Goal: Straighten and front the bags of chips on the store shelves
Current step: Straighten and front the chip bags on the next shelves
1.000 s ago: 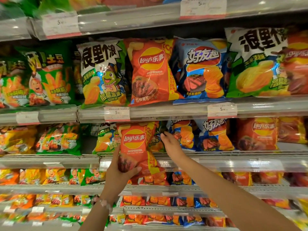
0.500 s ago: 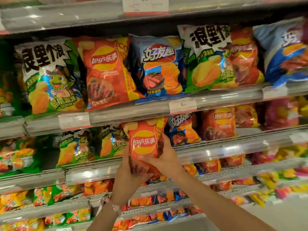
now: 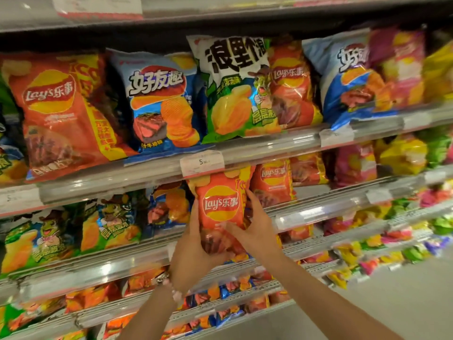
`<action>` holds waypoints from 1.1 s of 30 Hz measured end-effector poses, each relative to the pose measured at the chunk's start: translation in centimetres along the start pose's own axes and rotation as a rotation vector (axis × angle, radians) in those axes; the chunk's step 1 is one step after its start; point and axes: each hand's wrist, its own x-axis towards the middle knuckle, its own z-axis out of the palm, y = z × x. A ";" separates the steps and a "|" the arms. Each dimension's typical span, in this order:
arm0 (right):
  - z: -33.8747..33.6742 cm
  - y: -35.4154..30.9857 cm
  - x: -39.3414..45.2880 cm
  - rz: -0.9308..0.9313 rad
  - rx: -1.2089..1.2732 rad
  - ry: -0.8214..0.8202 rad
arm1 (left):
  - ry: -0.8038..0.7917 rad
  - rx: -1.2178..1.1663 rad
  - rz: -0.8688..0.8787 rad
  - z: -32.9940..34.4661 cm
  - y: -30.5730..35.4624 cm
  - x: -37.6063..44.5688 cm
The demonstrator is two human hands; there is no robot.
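Note:
A small red Lay's bag [image 3: 220, 204] stands upright in front of the second shelf, held between both hands. My left hand [image 3: 193, 251] grips its lower left side from below. My right hand [image 3: 255, 231] grips its right edge, with the thumb across the bag's lower front. Behind it to the right stands another red Lay's bag [image 3: 273, 182]. A blue bag [image 3: 169, 207] sits just to the left on the same shelf.
The upper shelf carries a large red Lay's bag [image 3: 61, 114], a blue bag [image 3: 161, 104] and a green and white bag [image 3: 232, 94]. A price tag [image 3: 202, 163] hangs above the held bag. Lower shelf rails [image 3: 318, 212] run rightward with small bags.
The view has swung right along the shelves. My right hand came off the shelf and onto the red Lay's bag, and both hands carried it rightward and higher.

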 end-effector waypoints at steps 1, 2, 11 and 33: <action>-1.1 0.4 0.3 -0.001 -0.006 0.017 | -0.026 -0.005 0.013 0.5 0.7 0.5; -2.2 0.9 0.6 -0.002 -0.009 0.028 | -0.050 0.002 0.026 0.9 1.4 0.9; -12.2 5.0 3.0 0.042 0.009 0.074 | 0.420 0.388 0.530 3.8 9.6 5.7; -24.8 12.1 15.3 0.023 0.063 0.029 | 0.469 1.176 0.467 9.8 15.9 16.5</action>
